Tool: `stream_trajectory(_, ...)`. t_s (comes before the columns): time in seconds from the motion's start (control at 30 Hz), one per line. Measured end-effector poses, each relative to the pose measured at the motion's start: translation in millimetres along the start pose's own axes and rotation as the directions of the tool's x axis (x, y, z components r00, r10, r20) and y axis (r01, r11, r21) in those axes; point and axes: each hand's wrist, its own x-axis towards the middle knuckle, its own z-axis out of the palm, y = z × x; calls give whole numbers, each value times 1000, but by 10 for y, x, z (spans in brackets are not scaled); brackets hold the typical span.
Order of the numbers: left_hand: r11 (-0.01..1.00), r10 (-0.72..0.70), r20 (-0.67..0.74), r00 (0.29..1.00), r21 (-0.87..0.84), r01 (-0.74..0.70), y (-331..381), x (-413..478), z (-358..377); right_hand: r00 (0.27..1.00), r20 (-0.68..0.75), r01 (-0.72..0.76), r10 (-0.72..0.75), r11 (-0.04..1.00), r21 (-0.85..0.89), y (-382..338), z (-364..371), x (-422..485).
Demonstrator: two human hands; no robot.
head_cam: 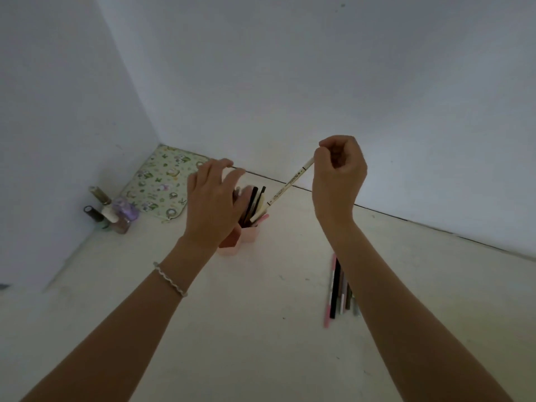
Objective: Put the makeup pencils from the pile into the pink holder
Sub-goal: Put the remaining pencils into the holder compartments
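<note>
Pink holder (pixel 250 235) stands on the pale table (pixel 261 343), upright, with several pencils already in it (pixel 255 202), dark and light ones, leaning to the right. Right hand (pixel 338 175) is raised above and right of the holder, fingers curled, pinching the top end of a cream pencil (pixel 290 188). That pencil slants down and left, and its dark lower tip is just above the holder's right side, close to the tops of the standing pencils; contact not clear. Left hand (pixel 213 198) is spread loosely with the fingers relaxed and holds nothing. It sits over the holder's left side and hides that part of the rim; cannot tell whether it touches the holder or the pencils. Beaded bracelet (pixel 171 278) is on the left wrist. The pile (pixel 336 288) of remaining pencils lies flat on the table, right of the holder and nearer the person: pink, black and grey sticks roughly parallel, partly covered by the right forearm. Left of the holder, by the wall (pixel 319 82) corner, is a patterned mat (pixel 156 181). Farther left stands a cluster of small bottles (pixel 113 211), blurry.
</note>
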Motion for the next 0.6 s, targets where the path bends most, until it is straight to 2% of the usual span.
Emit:
stream_trajectory(0.07, 996, -78, -61, 995, -41, 76, -40, 67, -95, 999, -14, 37, -37, 999, -10, 59, 62, -72)
stream_trajectory(0.17, 988, -125, -104, 987, -106, 114, -61, 146, -194, 988, 65, 147, -140, 983, -114, 260, 121, -251)
stream_trajectory(0.23, 982, -131, -102, 986, -149, 115, -27, 170, -226, 962, 184, 235, -201, 954, -187, 425, 144, -382)
stream_trajectory(0.3, 975, -138, -91, 986, -188, 119, 52, 160, -228, 905, 361, 332, -225, 905, -267, 569, 153, -521)
stream_trajectory(0.37, 966, -136, -83, 987, -231, 114, 171, 140, -213, 854, 463, 411, -236, 853, -323, 660, 115, -618)
stream_trajectory(0.43, 953, -108, -85, 990, -292, 79, 364, 115, -181, 875, 415, 401, -249, 853, -333, 688, 17, -610)
stream_trajectory(0.5, 931, -72, -63, 995, -363, 44, 643, 59, -108, 935, 279, 308, -218, 889, -338, 663, -127, -497)
stream_trajectory(0.57, 899, -72, 71, 995, -428, 96, 1004, -55, 18, 976, 182, 178, -120, 921, -347, 656, -342, -324)
stream_trajectory(0.6, 883, -88, 199, 976, -439, 169, 1168, -132, 97, 985, 161, 110, -56, 931, -348, 665, -442, -245)
